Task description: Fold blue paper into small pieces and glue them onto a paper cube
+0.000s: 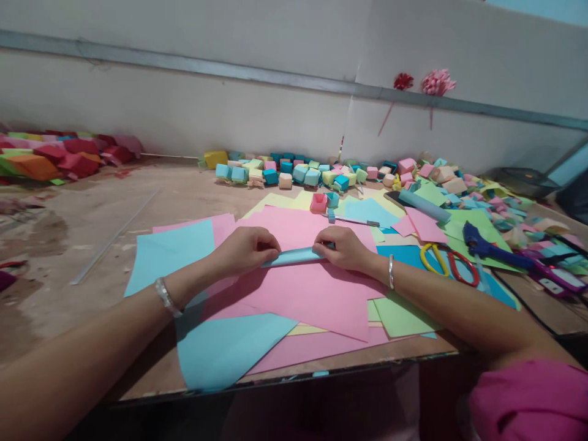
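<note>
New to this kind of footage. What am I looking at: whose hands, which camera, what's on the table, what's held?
There's no machine here: these are a person's bare hands. The single picture comes from a camera worn on that person's head, looking forward and down, so the forearms enter from the bottom and right.

The left hand and right hand grip opposite ends of a narrow blue paper piece; whether it's rolled or folded, I can't tell.

Below it, pink sheets and other coloured paper lie on the table. To the right are scissors and what looks like a glue gun. Small paper cubes line the back.
</note>
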A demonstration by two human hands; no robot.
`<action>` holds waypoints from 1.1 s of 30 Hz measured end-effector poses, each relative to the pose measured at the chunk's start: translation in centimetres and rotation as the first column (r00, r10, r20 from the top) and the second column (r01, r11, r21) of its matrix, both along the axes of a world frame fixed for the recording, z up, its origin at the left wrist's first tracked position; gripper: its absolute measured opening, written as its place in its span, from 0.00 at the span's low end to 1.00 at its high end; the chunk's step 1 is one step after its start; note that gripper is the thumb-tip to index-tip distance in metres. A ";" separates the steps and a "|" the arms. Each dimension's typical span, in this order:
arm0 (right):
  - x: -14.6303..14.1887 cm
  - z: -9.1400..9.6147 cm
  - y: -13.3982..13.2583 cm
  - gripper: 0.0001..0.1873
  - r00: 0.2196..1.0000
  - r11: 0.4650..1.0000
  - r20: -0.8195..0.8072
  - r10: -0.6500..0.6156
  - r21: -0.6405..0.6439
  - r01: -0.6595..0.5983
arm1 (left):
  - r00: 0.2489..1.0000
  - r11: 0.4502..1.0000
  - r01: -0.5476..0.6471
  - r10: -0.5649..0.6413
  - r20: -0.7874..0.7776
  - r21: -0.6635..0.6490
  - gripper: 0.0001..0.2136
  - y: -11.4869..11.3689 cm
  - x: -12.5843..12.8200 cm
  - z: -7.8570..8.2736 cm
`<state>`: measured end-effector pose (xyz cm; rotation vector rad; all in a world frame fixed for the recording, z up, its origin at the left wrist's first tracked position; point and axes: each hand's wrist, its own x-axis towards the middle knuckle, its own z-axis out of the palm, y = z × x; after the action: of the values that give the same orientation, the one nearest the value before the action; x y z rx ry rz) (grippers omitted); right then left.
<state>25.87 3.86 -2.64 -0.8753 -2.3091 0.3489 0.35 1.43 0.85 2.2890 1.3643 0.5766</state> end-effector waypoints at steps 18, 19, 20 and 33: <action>0.4 -0.4 0.4 0.06 0.997 0.991 -0.007 0.072 -0.114 -0.073 | 0.994 0.990 0.093 -0.087 -0.069 0.103 0.06 0.1 0.0 -1.2; 0.3 -0.5 0.4 0.06 0.997 0.991 0.007 0.072 -0.109 -0.071 | 0.993 0.990 0.100 -0.093 -0.068 0.099 0.06 0.1 0.1 -1.2; 0.3 -0.5 0.4 0.05 0.998 0.993 0.015 0.066 -0.100 -0.064 | 0.993 0.990 0.102 -0.096 -0.068 0.095 0.07 0.1 0.1 -1.2; 0.2 -0.4 0.5 0.04 0.982 0.999 0.188 0.025 0.016 -0.029 | 0.993 0.995 0.091 -0.087 -0.081 0.047 0.09 0.4 0.0 -1.4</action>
<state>26.12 4.40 -3.05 -0.9026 -2.4956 0.2653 0.39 1.88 -0.59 2.4230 1.2886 0.5020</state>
